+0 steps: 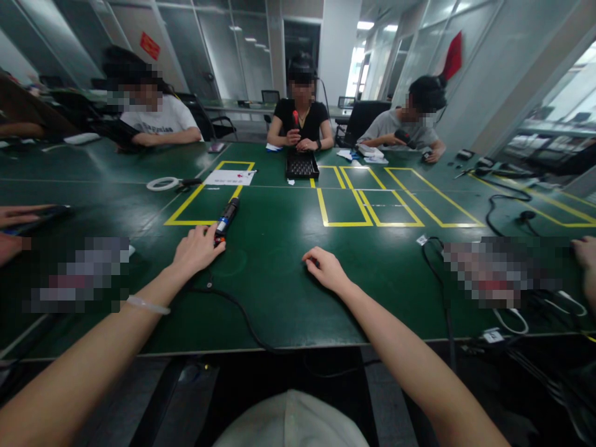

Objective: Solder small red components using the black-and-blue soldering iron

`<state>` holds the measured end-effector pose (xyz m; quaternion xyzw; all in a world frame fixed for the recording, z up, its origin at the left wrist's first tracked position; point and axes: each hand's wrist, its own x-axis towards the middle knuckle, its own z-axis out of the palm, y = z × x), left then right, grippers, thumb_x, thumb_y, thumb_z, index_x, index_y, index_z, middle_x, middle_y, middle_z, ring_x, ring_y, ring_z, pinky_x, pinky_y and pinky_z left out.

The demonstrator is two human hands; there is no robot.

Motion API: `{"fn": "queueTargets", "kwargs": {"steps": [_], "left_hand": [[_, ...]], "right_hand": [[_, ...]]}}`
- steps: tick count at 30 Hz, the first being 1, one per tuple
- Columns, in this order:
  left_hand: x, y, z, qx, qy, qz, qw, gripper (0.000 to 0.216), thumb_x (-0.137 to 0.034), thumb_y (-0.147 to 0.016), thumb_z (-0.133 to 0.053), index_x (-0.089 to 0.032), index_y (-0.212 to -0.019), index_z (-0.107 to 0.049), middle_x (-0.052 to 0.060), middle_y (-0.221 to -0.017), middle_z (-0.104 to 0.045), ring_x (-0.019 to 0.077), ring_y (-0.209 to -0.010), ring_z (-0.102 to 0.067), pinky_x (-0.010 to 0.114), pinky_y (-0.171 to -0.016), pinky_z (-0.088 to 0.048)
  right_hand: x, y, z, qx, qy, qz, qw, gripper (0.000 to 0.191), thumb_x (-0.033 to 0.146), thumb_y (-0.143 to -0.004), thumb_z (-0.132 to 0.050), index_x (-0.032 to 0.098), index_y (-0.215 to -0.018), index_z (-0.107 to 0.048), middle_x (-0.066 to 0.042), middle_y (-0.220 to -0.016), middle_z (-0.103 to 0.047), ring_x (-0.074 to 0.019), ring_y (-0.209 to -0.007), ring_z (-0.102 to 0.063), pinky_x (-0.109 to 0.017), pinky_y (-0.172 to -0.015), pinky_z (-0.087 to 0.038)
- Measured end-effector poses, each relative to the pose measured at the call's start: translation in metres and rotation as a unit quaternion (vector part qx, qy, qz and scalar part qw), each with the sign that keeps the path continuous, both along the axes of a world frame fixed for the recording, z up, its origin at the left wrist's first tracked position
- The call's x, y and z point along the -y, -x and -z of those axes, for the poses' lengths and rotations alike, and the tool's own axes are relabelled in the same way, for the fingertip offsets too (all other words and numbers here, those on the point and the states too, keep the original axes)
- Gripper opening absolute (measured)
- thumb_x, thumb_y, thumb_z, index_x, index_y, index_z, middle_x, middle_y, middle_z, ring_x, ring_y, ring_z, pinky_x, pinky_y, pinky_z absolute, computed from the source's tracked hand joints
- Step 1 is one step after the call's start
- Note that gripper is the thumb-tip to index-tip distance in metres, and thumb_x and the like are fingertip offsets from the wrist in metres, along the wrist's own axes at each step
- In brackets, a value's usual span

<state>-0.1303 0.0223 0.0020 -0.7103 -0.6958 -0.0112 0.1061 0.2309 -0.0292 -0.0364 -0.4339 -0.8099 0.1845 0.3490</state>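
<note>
My left hand [198, 249] is at the near end of a black cylindrical tool [228, 215] with a blue and white label and a bit of orange by my thumb. Its fingers and thumb close around that end, while the far end points away across the green table [274, 298]. To the right, my right hand [327, 268] rests on the tabletop with fingers curled in. Something dark shows under those fingers, too little of it to name. A black cable [239, 304] runs from near my left wrist to the table's front edge.
Yellow tape rectangles [347, 225] mark the table. A white sheet [230, 178], a white cable coil [162, 184] and a black tray [302, 166] lie farther off. Several people sit around; the one opposite holds a red-tipped tool [295, 119]. Black cables [493, 205] lie at right.
</note>
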Motion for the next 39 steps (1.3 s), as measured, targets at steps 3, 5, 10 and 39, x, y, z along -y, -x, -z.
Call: {"fn": "queueTargets", "kwargs": {"steps": [3, 5, 10, 39], "left_hand": [[-0.016, 0.033, -0.002, 0.001, 0.014, -0.033, 0.999, 0.064, -0.051, -0.09, -0.04, -0.014, -0.142, -0.037, 0.022, -0.126, -0.049, 0.0371, -0.108, -0.051, 0.045, -0.083, -0.044], [-0.024, 0.05, -0.003, 0.006, 0.022, -0.046, 0.999, 0.063, -0.052, -0.09, -0.041, -0.014, -0.141, -0.037, 0.021, -0.128, -0.048, 0.0366, -0.108, -0.051, 0.046, -0.083, -0.045], [-0.027, 0.067, -0.002, 0.002, 0.008, -0.037, 0.999, 0.06, -0.048, -0.09, -0.044, -0.011, -0.137, -0.037, 0.021, -0.131, -0.046, 0.036, -0.112, -0.048, 0.048, -0.085, -0.045], [-0.017, 0.057, 0.005, 0.038, -0.072, -0.095, 0.992, 0.046, -0.041, -0.094, -0.028, -0.009, -0.113, -0.055, 0.02, -0.1, -0.065, 0.0334, -0.096, -0.058, 0.047, -0.092, -0.036]], "right_hand": [[0.0, 0.001, -0.002, -0.002, 0.005, -0.001, 1.0, 0.014, 0.015, -0.086, -0.052, 0.02, -0.09, -0.064, -0.001, -0.082, -0.059, -0.0134, -0.072, -0.054, -0.024, -0.068, -0.04], [0.001, 0.001, -0.003, -0.005, 0.007, -0.003, 1.0, 0.013, 0.015, -0.087, -0.052, 0.02, -0.09, -0.064, -0.001, -0.082, -0.059, -0.0134, -0.072, -0.054, -0.024, -0.068, -0.04], [0.0, -0.003, -0.006, -0.012, 0.006, -0.004, 1.0, 0.013, 0.014, -0.086, -0.052, 0.019, -0.089, -0.064, -0.002, -0.083, -0.059, -0.0132, -0.071, -0.053, -0.025, -0.067, -0.04], [-0.002, 0.0, -0.001, -0.01, 0.02, -0.016, 1.0, 0.014, 0.015, -0.086, -0.052, 0.019, -0.089, -0.065, -0.002, -0.08, -0.058, -0.0135, -0.069, -0.053, -0.025, -0.066, -0.04]]}}
